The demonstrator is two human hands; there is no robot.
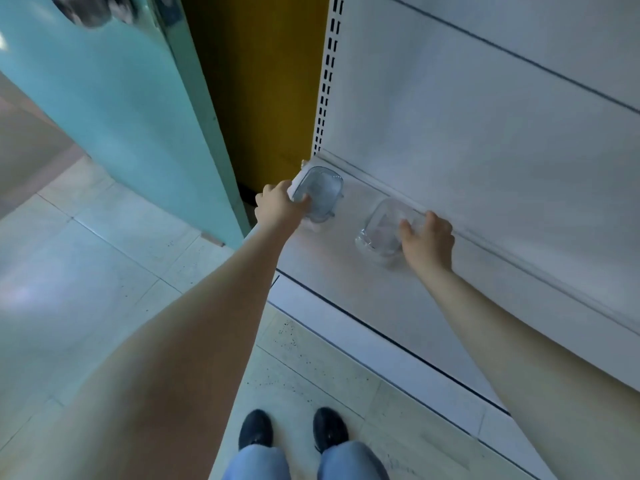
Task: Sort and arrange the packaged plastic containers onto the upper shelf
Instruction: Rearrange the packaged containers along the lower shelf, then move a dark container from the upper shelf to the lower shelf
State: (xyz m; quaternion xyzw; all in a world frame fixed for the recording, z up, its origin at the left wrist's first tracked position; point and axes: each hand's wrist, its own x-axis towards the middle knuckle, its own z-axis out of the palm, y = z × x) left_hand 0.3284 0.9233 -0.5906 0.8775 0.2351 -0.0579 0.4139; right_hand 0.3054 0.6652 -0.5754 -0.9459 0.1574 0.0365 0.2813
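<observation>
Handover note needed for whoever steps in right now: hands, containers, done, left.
Left hand: gripping the left container at the shelf's left end.
Right hand: fingers on the right container, near the back wall; firm grip unclear.
Both containers sit on the white shelf, apart from each other.
Done: two containers on the shelf.
Left: square them up in a row; no other containers in view.

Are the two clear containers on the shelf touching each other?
Apart. The head view shows a bare strip of shelf between the left container and the right container.
</observation>
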